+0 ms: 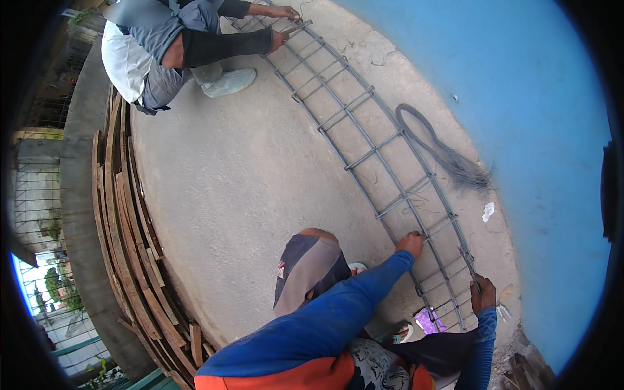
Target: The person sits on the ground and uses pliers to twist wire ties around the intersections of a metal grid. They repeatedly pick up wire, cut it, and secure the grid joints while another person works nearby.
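Note:
A long cage of grey steel reinforcing bars (375, 150) lies on the concrete ground, its crosswise stirrups spaced along it. My left hand (411, 244) is closed around a bar of the cage near its close end. In my right hand (483, 294) is a slim dark tool that looks like pliers (469, 263), angled up against the cage's right-hand bar. Thin tie wires stick out around the joints there. At the far end, a co-worker's hand (279, 40) holds another tool (296, 28) at the cage, and their other hand (285, 13) touches it.
A looped bundle of thin tie wire (445, 156) lies right of the cage, beside a blue wall (546, 130). Long wooden boards (133, 253) are stacked along the left. A squatting co-worker (156, 58) is at the far left. A purple packet (429, 320) lies under the near end.

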A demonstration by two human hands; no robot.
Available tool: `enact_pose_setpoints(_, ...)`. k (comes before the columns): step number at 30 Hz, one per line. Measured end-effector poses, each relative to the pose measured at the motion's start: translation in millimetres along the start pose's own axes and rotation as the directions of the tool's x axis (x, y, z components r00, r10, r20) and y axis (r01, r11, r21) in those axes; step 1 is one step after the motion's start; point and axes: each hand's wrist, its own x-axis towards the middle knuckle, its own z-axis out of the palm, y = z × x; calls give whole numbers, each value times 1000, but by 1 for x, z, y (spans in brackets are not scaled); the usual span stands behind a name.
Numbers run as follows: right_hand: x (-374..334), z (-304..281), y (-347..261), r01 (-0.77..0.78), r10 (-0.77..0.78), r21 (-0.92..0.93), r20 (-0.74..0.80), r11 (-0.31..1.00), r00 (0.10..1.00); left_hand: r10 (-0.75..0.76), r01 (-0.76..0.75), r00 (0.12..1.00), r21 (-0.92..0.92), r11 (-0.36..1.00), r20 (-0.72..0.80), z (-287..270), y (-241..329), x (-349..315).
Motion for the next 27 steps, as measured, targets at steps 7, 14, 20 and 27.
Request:
enact_pose_setpoints(7, -19, -11, 0, -42, 44, 30, -68, 999, 997, -17, 11, 997, 69, 998, 77, -8, 2, 2)
enact_pose_setpoints(14, -33, -21, 2, -82, 85, 55, -57, 995, 995, -113, 105, 983, 58, 993, 146, -7, 9, -1)
enact_pose_setpoints(20, -25, -47, 7, -44, 43, -17, -36, 999, 998, -145, 145, 986, 8, 989, 82, 1, 21, -6)
enact_pose_setpoints(27, 14, -46, 50, -59, 62, 29, -112, 998, 992, -71, 70, 997, -12, 997, -27, 0, 24, -15)
